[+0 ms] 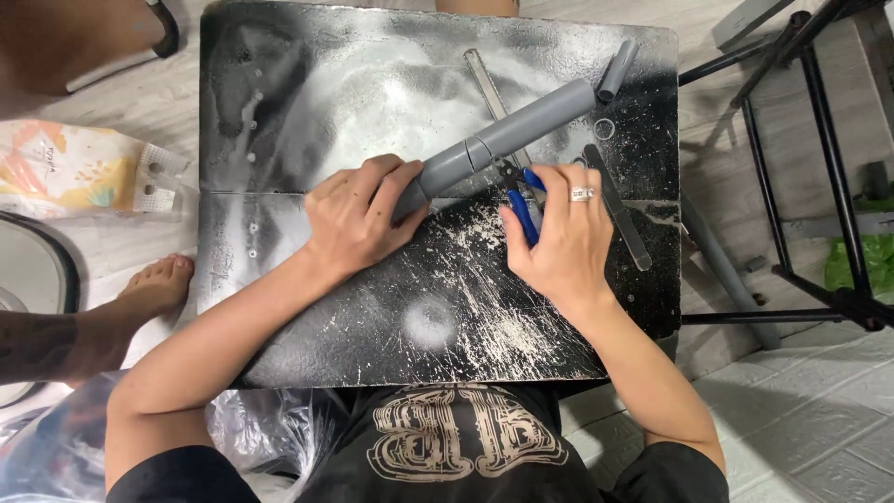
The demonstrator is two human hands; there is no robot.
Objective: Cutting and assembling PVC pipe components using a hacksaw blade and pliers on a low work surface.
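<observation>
Two hands work a grey pipe on a scuffed black board.

The left hand (358,219) is clenched around the lower end of the grey plastic pipe (507,135), which lies slantwise across the middle of the board (307,307). The right hand (559,237), wearing a ring, grips blue-handled pliers (521,196) touching the pipe's underside. A short pipe piece (617,68) sits at the pipe's upper end, a flat metal file (616,207) just right of the pliers.

Pipe (507,138): grey plastic, matt, smooth.
Table (307,102): black, scuffed, dusted white under the pipe.
Pliers (523,210): glossy blue plastic grips.
Ring (582,194): shiny metal.
</observation>
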